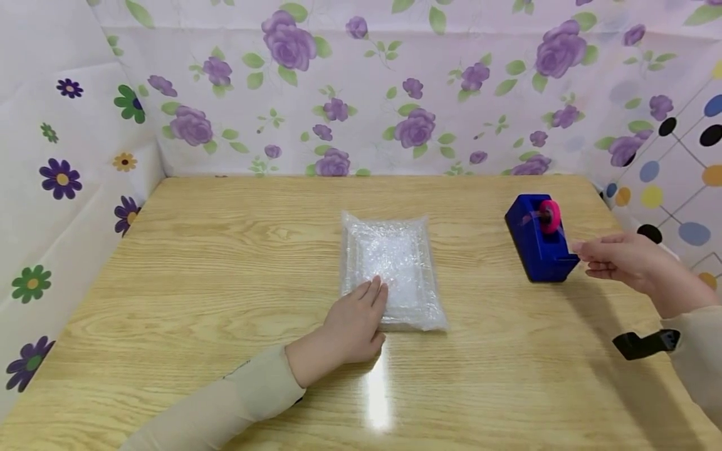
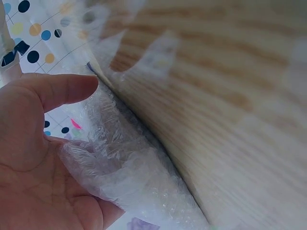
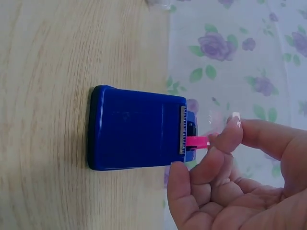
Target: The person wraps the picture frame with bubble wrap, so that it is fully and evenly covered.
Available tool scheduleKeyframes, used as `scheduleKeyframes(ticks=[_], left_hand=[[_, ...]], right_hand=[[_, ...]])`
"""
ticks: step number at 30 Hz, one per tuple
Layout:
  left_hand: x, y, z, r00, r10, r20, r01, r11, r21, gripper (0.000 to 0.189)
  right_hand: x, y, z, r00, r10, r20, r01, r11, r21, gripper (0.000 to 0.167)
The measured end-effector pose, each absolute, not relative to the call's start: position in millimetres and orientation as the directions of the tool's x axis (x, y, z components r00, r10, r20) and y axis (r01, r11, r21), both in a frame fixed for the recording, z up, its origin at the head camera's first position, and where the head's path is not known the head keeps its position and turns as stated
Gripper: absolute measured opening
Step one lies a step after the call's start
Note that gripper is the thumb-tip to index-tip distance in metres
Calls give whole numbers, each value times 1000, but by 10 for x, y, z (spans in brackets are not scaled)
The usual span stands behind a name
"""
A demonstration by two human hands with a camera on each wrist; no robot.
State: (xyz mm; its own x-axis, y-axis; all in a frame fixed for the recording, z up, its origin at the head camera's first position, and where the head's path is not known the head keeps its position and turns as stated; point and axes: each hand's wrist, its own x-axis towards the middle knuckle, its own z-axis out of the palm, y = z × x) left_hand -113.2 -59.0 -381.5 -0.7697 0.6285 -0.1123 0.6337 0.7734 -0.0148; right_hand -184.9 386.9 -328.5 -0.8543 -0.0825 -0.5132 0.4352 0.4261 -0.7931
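Note:
A flat rectangular package in clear bubble wrap (image 1: 397, 263) lies on the wooden table. My left hand (image 1: 355, 319) rests on its near left part with the fingers extended; the left wrist view shows the palm beside the crinkled wrap (image 2: 129, 177). At the right stands a blue tape dispenser (image 1: 541, 247) with a pink-cored roll (image 1: 551, 217). Right by its cutter end, my right hand (image 1: 626, 260) pinches a strip of clear tape (image 3: 235, 118) between thumb and index finger. A toothed metal cutter (image 3: 183, 130) shows close to the fingertips.
Flower-printed sheeting (image 1: 338, 94) hangs along the table's far edge. Patterned sheets also border the left and right sides. A black strap (image 1: 645, 344) sits at the right sleeve cuff. Bare wooden tabletop (image 1: 225, 263) extends left of the package.

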Motion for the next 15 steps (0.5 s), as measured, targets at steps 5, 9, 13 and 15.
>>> scheduleKeyframes(ticks=[5,9,13,15], left_hand=[[-1131,-585,-3804,-772,626,-112,631,776,-13,75],[-1133,-585,-3801,-772,625,-111,630,777,-2,75],[-1133,-588,-3803,-769,630,-108,635,772,-14,75],[-1133,-589,-3807,-767,633,-107,638,770,-19,75]], right_hand=[[-1741,3913,-3298,-852,-104,-514,443,380,-812,30],[-1631,3941,-3346,-869,-119,-480,433,284,-855,30],[-1531,3963,-3377,-875,-134,-466,423,262,-868,30],[-1486,3972,-3385,-871,-146,-468,416,288,-863,30]])
